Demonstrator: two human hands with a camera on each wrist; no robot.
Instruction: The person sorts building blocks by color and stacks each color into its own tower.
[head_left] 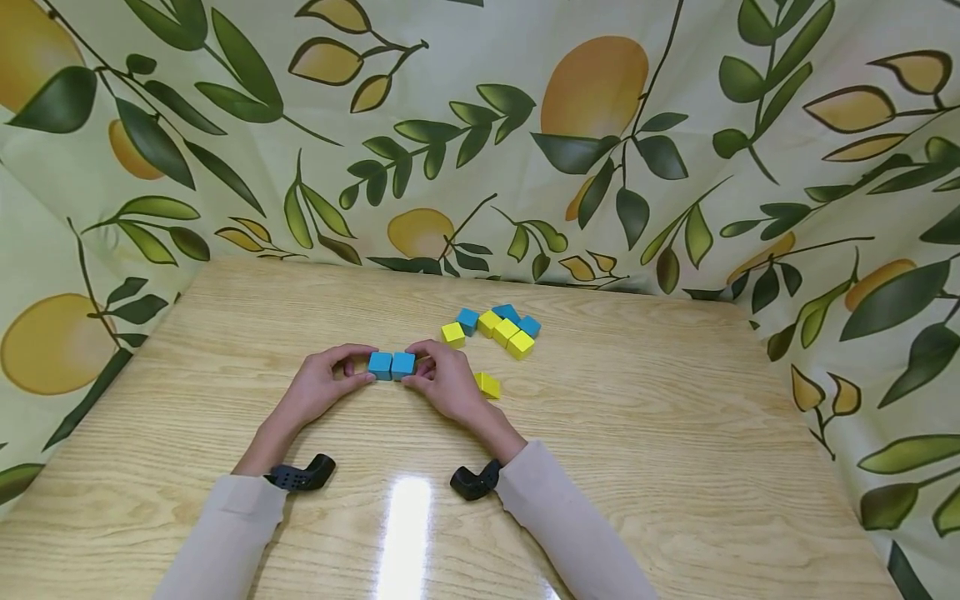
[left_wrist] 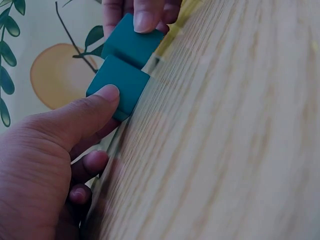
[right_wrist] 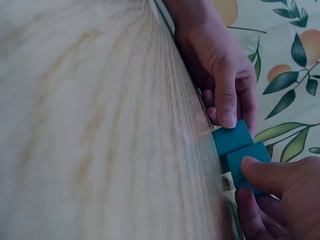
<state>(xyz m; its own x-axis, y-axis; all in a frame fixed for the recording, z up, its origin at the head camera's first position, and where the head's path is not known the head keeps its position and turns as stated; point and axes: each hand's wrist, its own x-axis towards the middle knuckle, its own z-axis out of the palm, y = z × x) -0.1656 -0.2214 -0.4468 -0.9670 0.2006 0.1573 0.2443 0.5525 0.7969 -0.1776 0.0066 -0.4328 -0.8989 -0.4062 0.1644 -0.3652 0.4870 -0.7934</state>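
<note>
My left grip [head_left: 318, 388] pinches a blue block [head_left: 380, 365] between thumb and fingers; my right grip [head_left: 452, 385] pinches a second blue block [head_left: 403, 364] just beside it, left of the tabletop's [head_left: 637, 450] middle. Yellow blocks [head_left: 490, 385] lie near my right wrist, a yellow-and-blue cluster [head_left: 506, 332] farther out.

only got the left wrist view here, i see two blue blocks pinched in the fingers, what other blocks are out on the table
Observer: The head view shows a loose cluster of yellow blocks and blue blocks farther back on the table.
Operator: ok, any lying closer in
Observer: Yes, some yellow shows right beside the right hand, partly hidden by it; I can't tell if it's one block or two.
Operator: got it, anything worn on the arms
Observer: Yes, pale sleeves on both.
</note>
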